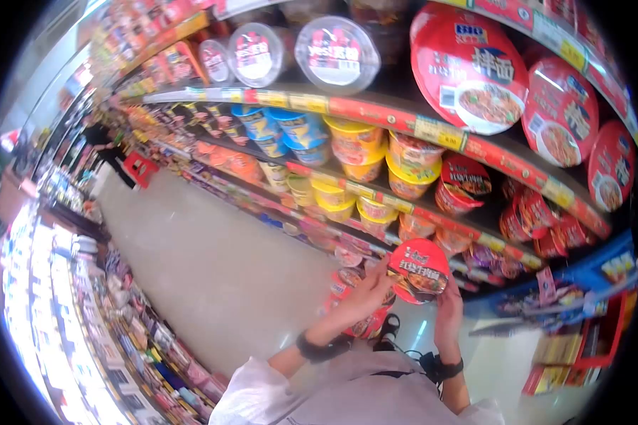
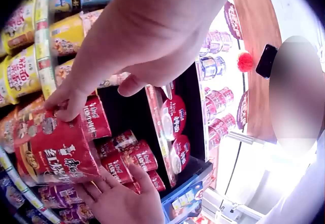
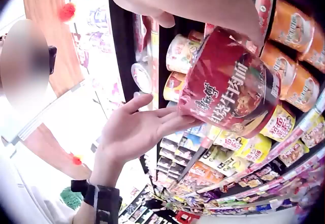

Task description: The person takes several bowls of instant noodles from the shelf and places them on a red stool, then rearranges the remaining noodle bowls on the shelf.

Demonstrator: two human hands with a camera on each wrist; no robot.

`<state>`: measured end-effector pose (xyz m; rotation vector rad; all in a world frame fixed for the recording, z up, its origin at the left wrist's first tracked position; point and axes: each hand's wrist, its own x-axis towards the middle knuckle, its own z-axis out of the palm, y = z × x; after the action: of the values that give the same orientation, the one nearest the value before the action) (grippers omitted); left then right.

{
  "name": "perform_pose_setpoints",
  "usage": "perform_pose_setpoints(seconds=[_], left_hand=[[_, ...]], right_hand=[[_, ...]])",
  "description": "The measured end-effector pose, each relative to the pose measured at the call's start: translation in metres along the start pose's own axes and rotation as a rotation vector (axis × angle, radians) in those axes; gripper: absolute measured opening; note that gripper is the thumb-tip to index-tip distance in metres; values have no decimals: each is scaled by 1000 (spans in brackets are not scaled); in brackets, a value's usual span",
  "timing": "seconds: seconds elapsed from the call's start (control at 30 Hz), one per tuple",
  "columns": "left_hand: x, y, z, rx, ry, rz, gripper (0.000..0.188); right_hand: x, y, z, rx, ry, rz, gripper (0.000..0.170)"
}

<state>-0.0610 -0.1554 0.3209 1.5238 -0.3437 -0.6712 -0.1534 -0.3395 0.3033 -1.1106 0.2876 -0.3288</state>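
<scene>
Perhaps we drop the tub (image 1: pixel 418 271): the straight fingers (image 3: pixel 171 124) of our left hand (image 1: pixel 373 285) and right hand (image 1: pixel 449 315), either side, merely brace it.

Has the noodle tub (image 1: pixel 418 270) between left hand (image 1: pixel 368 292) and right hand (image 1: pixel 449 315), before the shelves (image 1: pixel 376 112). Has floor (image 1: pixel 213 248) to the left, rack (image 1: pixel 585 263) to the right.

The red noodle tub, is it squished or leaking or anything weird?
Nothing stands out. The red noodle tub shows no clear dents, its lid looks closed in the head view, and no spill is visible around it.
</scene>
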Motion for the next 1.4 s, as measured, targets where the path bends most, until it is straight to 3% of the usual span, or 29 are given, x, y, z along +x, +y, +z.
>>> perform_pose_setpoints(seconds=[0.13, 0.27, 0.4, 0.47, 0.63, 0.73, 0.83, 0.97, 1.1, 1.23, 1.27, 1.33, 1.4], left_hand=[[-1, 61, 22, -105, -32, -3, 63], [23, 51, 35, -168, -36, 26, 51], [40, 84, 43, -281, -35, 0, 42], [50, 105, 37, 279, -149, 205, 41], [67, 150, 52, -31, -163, 199, 44], [77, 176, 54, -361, -245, -28, 43], [86, 184, 60, -414, -130, 48, 39], [117, 174, 60, -418, -154, 171, 29], [143, 167, 65, -384, -1, 195, 22], [204, 130, 54, -278, 111, 214, 16], [213, 124, 55, -187, 188, 252, 15], [219, 120, 63, -2, 348, 328, 13], [216, 117, 74, -294, 300, 363, 14]], right_hand=[[18, -38, -10, 51, -91, -42, 54], [33, -60, -32, 32, -146, -125, 60], [45, -95, -36, -68, -155, -161, 64], [50, -120, -31, -76, -223, -182, 72], [73, -145, -29, -161, -283, -233, 78], [86, -155, -26, -156, -302, -218, 81], [102, -155, -25, -236, -319, -267, 82], [131, -150, -30, -341, -297, -304, 91], [158, -142, -24, -370, -238, -458, 83], [203, -124, -34, -405, -193, -512, 59], [209, -121, -34, -386, -166, -537, 47], [213, -123, -29, -348, -149, -521, 41], [218, -119, -29, -383, -128, -476, 36]])
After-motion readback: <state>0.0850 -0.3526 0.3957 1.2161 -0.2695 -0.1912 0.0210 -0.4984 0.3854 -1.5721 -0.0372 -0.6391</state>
